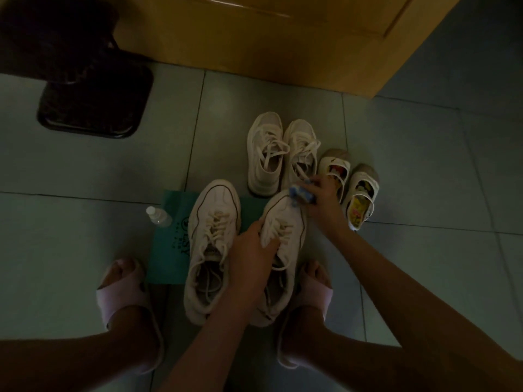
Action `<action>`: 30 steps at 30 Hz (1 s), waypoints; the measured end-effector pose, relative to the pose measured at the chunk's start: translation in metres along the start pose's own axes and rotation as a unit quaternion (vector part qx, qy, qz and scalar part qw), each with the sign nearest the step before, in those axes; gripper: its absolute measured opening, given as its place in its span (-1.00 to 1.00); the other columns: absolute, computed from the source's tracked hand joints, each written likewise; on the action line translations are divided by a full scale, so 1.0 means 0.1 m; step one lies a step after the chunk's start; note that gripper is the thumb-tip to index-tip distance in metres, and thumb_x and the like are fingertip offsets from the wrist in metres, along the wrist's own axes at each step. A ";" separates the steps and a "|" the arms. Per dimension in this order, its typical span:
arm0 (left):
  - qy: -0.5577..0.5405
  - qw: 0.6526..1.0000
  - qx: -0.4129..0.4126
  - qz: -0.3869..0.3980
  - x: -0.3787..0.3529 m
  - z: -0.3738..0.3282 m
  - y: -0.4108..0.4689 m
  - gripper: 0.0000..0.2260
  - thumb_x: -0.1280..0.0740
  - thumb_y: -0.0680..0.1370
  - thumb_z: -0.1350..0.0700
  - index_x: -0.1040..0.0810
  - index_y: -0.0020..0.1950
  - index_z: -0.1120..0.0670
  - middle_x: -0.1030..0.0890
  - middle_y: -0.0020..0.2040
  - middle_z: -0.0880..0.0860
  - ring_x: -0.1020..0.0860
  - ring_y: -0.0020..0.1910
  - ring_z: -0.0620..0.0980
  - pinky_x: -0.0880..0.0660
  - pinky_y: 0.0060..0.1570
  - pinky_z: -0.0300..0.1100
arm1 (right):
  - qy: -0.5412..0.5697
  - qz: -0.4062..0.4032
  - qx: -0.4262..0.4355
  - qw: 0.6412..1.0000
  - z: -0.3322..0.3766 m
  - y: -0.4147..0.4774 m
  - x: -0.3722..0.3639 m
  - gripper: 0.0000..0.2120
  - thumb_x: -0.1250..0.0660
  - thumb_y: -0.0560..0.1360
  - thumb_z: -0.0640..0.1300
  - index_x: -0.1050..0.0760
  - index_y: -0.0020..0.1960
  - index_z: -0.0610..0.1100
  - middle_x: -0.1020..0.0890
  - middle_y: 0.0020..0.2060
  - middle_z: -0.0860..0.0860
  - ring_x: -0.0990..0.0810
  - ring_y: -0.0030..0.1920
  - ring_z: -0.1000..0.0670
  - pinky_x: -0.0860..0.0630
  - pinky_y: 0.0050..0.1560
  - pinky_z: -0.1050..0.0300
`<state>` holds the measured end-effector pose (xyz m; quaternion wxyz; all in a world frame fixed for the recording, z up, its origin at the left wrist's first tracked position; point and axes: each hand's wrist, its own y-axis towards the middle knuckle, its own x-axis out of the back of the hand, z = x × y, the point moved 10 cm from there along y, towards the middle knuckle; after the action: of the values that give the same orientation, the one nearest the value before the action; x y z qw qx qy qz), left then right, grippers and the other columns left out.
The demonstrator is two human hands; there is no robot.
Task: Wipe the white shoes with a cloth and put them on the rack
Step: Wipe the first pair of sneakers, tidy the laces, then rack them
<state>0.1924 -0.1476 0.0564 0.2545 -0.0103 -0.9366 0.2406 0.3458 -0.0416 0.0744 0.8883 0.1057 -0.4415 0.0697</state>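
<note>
wiping step: left hand (252, 247) gripping the right white shoe (283, 239) on the floor at 6 o'clock, right hand (319, 199) pressing a bunched cloth (301, 195) to its toe; next likely wiping the sides, rack unseen.

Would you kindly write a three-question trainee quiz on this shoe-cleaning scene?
1. True or false: the right hand holds the cloth.
2. How many pairs of shoes are on the floor, apart from the slippers being worn?
3. The left hand rests on: A) the bottle, B) the right-side sneaker, C) the green bag.

Key: 1 true; 2 three; 3 B.
</note>
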 end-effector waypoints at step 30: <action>-0.015 0.999 -0.026 -0.016 0.04 -0.07 -0.05 -0.62 -0.23 0.58 0.08 -0.36 0.40 0.09 -0.51 0.27 0.08 -0.48 0.21 0.03 -0.33 0.06 -0.28 | 0.147 0.032 -0.266 0.952 -0.57 -0.31 -0.07 -0.85 -0.28 0.54 -0.25 -0.52 -0.18 -0.28 -0.41 -0.35 -0.06 -0.45 -0.34 0.05 -0.28 -0.35 0.33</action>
<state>0.1926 -0.1482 0.0656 0.2443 0.0014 -0.9463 0.2118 0.3918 -0.0574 0.0316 0.9365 -0.1600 -0.3119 -0.0073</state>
